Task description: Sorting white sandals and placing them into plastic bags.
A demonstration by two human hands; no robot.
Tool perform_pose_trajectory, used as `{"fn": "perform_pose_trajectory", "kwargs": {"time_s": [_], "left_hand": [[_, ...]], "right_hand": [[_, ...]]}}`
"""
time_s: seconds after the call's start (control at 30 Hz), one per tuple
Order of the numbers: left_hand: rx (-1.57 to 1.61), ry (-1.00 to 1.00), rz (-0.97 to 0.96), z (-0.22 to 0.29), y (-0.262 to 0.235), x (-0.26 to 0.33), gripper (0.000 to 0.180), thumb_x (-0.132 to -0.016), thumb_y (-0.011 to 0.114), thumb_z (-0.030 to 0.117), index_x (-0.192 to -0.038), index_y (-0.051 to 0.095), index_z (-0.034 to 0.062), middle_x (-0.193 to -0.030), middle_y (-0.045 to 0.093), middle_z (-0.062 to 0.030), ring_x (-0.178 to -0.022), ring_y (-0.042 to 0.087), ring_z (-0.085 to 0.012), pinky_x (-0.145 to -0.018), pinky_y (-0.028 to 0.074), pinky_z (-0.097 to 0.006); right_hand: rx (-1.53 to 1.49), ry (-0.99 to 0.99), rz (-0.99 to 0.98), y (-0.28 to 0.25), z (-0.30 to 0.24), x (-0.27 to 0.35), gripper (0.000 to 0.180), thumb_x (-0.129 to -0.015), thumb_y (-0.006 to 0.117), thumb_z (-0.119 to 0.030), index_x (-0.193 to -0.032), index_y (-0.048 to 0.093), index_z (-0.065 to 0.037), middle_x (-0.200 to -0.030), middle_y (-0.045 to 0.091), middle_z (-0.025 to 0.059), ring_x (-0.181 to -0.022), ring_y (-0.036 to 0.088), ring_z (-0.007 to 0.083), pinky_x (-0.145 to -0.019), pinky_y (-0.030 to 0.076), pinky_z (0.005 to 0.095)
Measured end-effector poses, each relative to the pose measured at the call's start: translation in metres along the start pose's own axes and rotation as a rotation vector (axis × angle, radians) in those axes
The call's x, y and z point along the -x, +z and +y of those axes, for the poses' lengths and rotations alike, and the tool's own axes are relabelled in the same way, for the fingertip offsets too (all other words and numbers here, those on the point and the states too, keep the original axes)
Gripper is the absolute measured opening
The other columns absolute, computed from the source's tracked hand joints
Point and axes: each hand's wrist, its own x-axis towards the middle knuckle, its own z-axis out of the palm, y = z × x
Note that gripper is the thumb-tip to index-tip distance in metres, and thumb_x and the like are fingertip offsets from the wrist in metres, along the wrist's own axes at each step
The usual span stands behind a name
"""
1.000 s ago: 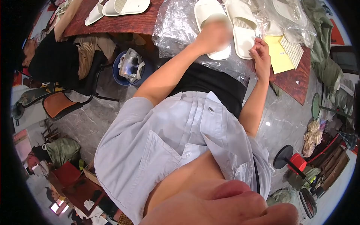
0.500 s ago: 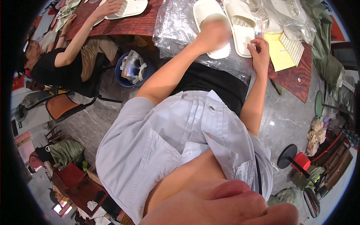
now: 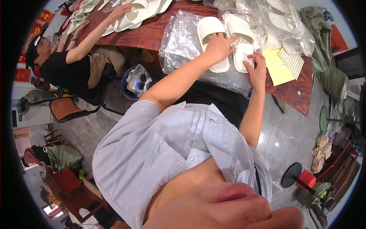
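Note:
Two white slippers lie side by side on clear plastic bags (image 3: 170, 45) at the table's near edge. My left hand (image 3: 220, 49) rests over the left slipper (image 3: 219, 67), its fingers apart and their tips reaching under the strap. Its thumb points toward the right slipper (image 3: 243, 58). Beside that slipper's heel is my right hand (image 3: 257, 72), with thumb and fingers loosely bent and apart, holding nothing visible. To its right, a yellow sheet (image 3: 279, 74) lies partly under a pale sheet with rows of small dots (image 3: 292, 63).
More slippers in clear plastic (image 3: 284, 23) lie beyond the sheets. A co-worker (image 3: 57, 65) sits at the left, a hand on white slippers (image 3: 131, 22) on the reddish wooden table (image 3: 160, 35). A blue bin (image 3: 126, 86) stands below. A round-based black stand (image 3: 291, 174) is at right.
The whole view has shifted, so the table sits lower in the picture. My left hand, blurred before, is now still with its fingertips at the left slipper's strap. The right hand stays by the right slipper.

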Motion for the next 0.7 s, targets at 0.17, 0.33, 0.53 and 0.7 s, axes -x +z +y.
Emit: {"fn": "perform_pose_trajectory", "kwargs": {"time_s": [0.17, 0.33, 0.53, 0.7], "left_hand": [[-0.023, -0.049, 0.026, 0.004, 0.012, -0.022, 0.044, -0.089, 0.064, 0.035, -0.122, 0.063, 0.0059, -0.103, 0.062, -0.0244, -0.101, 0.056, -0.0415, -0.088, 0.049, -0.046], [0.082, -0.068, 0.118, 0.002, 0.005, -0.029, 0.025, -0.091, 0.061, 0.023, -0.096, 0.068, -0.0006, -0.093, 0.062, -0.0235, -0.092, 0.061, -0.0395, -0.08, 0.05, -0.049], [0.114, -0.085, 0.29, -0.024, -0.045, -0.019, 0.018, -0.085, 0.061, 0.013, -0.077, 0.066, -0.0028, -0.083, 0.061, -0.0196, -0.081, 0.061, -0.0375, -0.075, 0.051, -0.047], [-0.009, -0.153, 0.343, -0.088, -0.11, -0.009, 0.023, -0.085, 0.058, 0.014, -0.075, 0.069, -0.0036, -0.08, 0.065, -0.0209, -0.076, 0.066, -0.0364, -0.071, 0.053, -0.046]], "right_hand": [[0.009, -0.003, 0.031, 0.002, -0.002, -0.003, 0.034, -0.089, 0.064, -0.009, -0.122, 0.058, -0.002, -0.115, 0.057, 0.0163, -0.107, 0.054, 0.0314, -0.094, 0.044, 0.0397], [-0.014, 0.009, 0.104, 0.005, 0.016, -0.002, 0.035, -0.098, 0.05, -0.014, -0.129, 0.056, 0.002, -0.127, 0.058, 0.0216, -0.119, 0.054, 0.0358, -0.103, 0.04, 0.0416], [0.143, -0.006, 0.021, 0.006, 0.022, -0.004, 0.031, -0.089, 0.062, -0.008, -0.118, 0.063, 0.001, -0.126, 0.058, 0.0197, -0.118, 0.054, 0.0356, -0.103, 0.041, 0.0414], [0.235, -0.047, 0.006, 0.005, 0.016, -0.001, 0.032, -0.081, 0.071, -0.006, -0.112, 0.066, 0.001, -0.127, 0.057, 0.018, -0.12, 0.052, 0.035, -0.102, 0.042, 0.041]]}}
